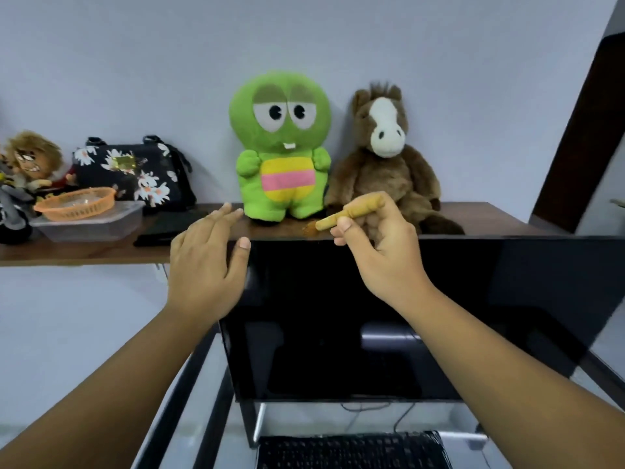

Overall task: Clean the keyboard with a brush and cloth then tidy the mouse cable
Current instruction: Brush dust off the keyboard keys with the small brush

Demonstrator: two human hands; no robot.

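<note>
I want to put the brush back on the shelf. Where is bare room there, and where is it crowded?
Bare wood on the brown wooden shelf lies right of the brown plush horse. A small patch lies between the flat black case and the green plush toy. The left end is crowded: orange basket, floral bag.

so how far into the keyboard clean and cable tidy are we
Nothing looks done yet. In hand: the right hand grips the brush up at the shelf; the left hand is open. Left: brushing and wiping the keyboard; no cloth or mouse shows.
</note>
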